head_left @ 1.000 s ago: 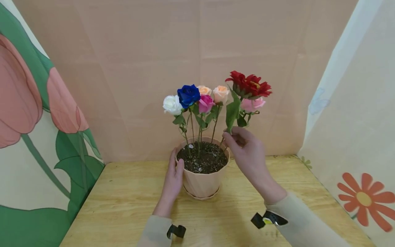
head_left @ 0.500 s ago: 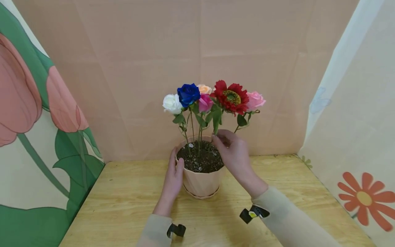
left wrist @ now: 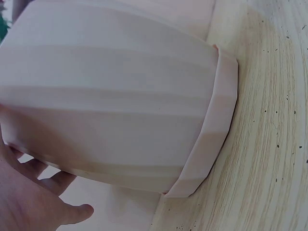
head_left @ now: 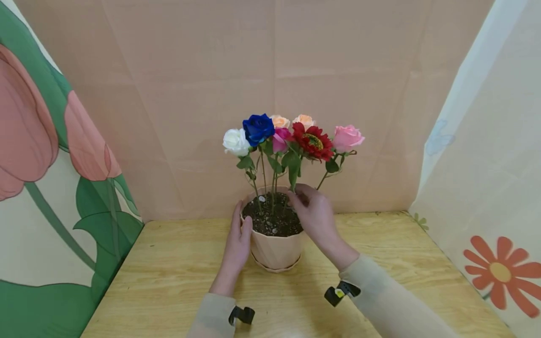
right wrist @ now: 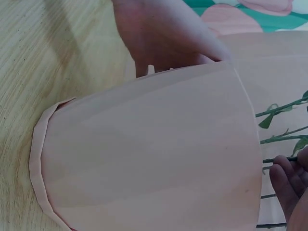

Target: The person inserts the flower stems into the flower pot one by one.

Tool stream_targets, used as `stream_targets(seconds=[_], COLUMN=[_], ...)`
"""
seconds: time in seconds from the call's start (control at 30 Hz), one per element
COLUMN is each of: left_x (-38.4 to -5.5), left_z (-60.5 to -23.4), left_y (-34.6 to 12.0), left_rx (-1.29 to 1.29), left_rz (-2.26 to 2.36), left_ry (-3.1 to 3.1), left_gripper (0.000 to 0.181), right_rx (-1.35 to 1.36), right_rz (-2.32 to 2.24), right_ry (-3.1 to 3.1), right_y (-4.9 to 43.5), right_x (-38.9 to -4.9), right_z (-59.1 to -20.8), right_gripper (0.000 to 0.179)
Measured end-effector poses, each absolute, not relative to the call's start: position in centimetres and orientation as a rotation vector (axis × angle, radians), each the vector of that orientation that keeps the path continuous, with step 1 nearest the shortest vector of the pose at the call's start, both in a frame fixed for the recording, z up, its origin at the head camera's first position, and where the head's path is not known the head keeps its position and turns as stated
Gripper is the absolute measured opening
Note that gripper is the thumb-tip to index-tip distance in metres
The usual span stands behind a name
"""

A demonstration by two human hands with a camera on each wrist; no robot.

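Observation:
In the head view, a pale pink flower pot (head_left: 274,251) of dark soil stands on its saucer. My left hand (head_left: 238,244) grips its left side, thumb near the rim and fingers along the wall. My right hand (head_left: 314,213) pinches the stem of a red artificial flower (head_left: 313,142) with a yellow-green centre, over the pot's right rim. The stem's lower end is hard to make out. In the right wrist view, the right fingers (right wrist: 284,185) hold a thin green stem (right wrist: 279,160) beyond the rim. The left wrist view shows the left fingers (left wrist: 60,182) behind the pot wall.
White (head_left: 236,142), blue (head_left: 258,130), magenta (head_left: 281,140), peach (head_left: 304,120) and pink roses (head_left: 348,138) rise around the red flower. A wooden table (head_left: 169,281) lies beneath the pot, with a pinkish backdrop (head_left: 190,117) behind and printed flower panels at both sides.
My right hand has moved left and slightly down with the red flower, whose bloom now sits lower, between the magenta and pink roses. The left hand stays on the pot.

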State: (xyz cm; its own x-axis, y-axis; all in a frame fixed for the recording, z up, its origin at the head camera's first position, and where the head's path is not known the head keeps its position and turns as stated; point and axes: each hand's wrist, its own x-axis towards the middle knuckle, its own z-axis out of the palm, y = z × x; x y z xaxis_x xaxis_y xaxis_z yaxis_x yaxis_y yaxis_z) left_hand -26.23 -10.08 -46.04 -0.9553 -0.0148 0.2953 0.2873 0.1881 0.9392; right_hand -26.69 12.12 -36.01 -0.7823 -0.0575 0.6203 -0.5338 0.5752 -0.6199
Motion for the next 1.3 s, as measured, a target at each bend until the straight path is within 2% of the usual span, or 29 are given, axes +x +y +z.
stream_targets(seconds=[0.23,1.3], left_x=[-26.1,-26.0], left_z=[-46.1,-46.4], left_y=[-10.0,-10.1], left_rx=[-0.275,-0.295], left_rz=[-1.809,-1.795], left_ry=[-2.216,-2.216], left_gripper=[0.062,0.062], right_rx=[0.493,0.496], right_rz=[1.106,1.059], right_ry=[-2.241,-2.198], right_y=[12.0,11.7], right_x=[-27.0,-27.2], right_z=[-36.6,-37.7], right_gripper=[0.012,0.015])
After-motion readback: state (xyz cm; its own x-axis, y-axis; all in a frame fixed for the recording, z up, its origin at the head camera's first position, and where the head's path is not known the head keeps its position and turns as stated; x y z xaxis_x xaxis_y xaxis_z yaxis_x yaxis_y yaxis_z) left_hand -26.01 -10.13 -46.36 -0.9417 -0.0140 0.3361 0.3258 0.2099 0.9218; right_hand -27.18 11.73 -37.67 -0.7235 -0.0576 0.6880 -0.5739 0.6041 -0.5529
